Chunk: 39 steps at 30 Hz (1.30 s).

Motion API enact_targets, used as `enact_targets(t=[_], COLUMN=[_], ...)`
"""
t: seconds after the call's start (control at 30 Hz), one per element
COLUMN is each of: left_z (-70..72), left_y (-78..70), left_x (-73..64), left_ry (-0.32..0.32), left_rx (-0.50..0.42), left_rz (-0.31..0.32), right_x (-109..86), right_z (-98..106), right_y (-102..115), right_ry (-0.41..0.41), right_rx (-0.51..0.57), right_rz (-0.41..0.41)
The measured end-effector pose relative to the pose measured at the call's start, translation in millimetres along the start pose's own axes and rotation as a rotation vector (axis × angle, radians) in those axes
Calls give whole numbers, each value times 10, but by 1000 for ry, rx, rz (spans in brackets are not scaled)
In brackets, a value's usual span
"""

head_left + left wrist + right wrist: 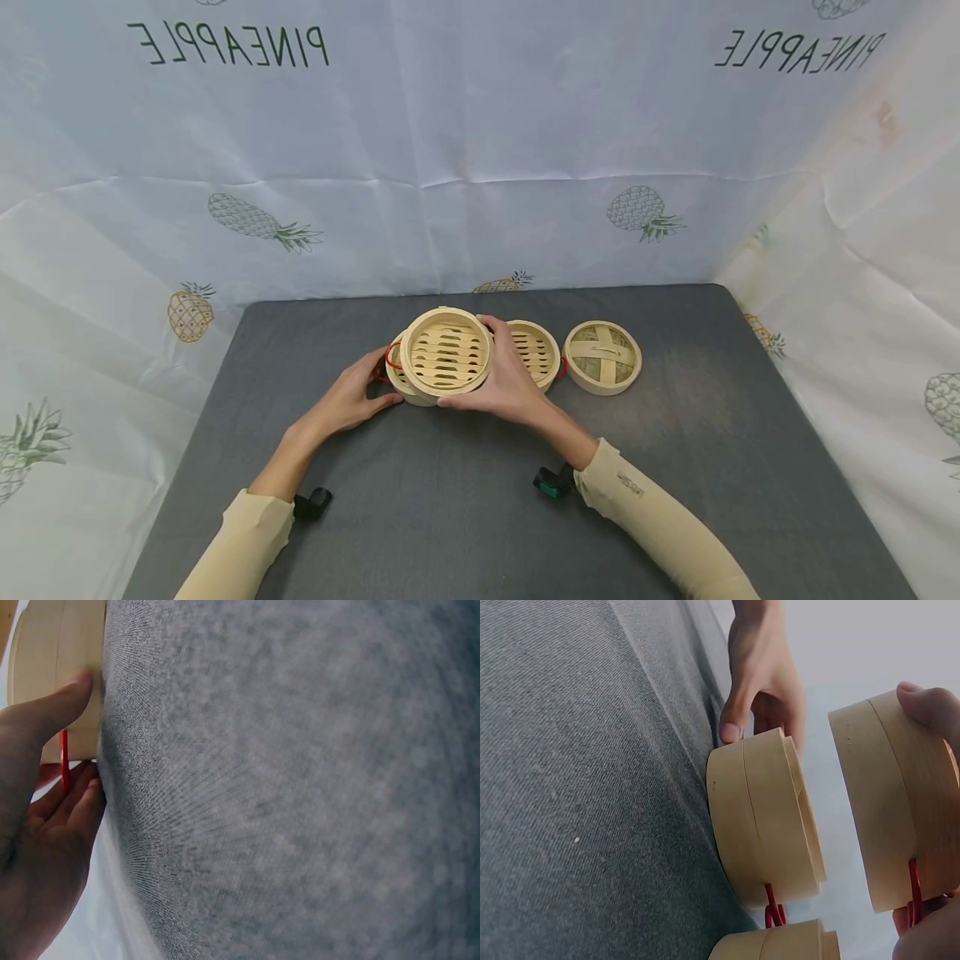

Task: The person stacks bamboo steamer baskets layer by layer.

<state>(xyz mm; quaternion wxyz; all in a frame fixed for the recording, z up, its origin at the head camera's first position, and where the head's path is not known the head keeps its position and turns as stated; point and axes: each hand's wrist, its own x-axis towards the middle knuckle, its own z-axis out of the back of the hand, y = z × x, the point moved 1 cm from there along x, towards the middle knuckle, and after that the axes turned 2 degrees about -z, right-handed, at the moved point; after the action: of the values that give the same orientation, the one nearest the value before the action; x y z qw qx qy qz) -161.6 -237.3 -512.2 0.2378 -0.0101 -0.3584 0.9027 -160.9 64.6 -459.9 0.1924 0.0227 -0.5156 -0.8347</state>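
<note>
My right hand grips a round bamboo steamer basket with a slatted base and red loop handles. In the right wrist view this raised basket hangs apart from a second steamer basket that stands on the table. My left hand holds that standing basket at its left side. Its thumb presses the wall while the other fingers lie beside the red handle. From the head view, the raised basket covers most of the standing one.
Right of the hands, a third steamer basket stands on the dark grey table. Beside it lies a woven bamboo lid with crossed bands. A pineapple-print cloth hangs behind the table and at both sides.
</note>
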Motion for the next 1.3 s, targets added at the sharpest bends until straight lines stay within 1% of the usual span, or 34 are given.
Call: enact_targets(t=[0.3, 0.53, 0.77, 0.87, 1.3], left_z=[3, -2, -7, -11, -18], left_y=[15, 17, 3, 7, 16], left_x=[0, -7, -20, -17, -14], left_ry=[-8, 3, 1, 0, -17], left_rx=[3, 5, 8, 5, 11], left_rz=[-14, 3, -7, -8, -54], right_x=[51, 90, 132, 147, 212], right_z=[-50, -85, -126, -141, -225], right_y=[32, 24, -2, -3, -25], right_ry=[-15, -14, -8, -7, 21], right_rx=[-4, -8, -27, -20, -5], right_rz=[29, 14, 19, 23, -6])
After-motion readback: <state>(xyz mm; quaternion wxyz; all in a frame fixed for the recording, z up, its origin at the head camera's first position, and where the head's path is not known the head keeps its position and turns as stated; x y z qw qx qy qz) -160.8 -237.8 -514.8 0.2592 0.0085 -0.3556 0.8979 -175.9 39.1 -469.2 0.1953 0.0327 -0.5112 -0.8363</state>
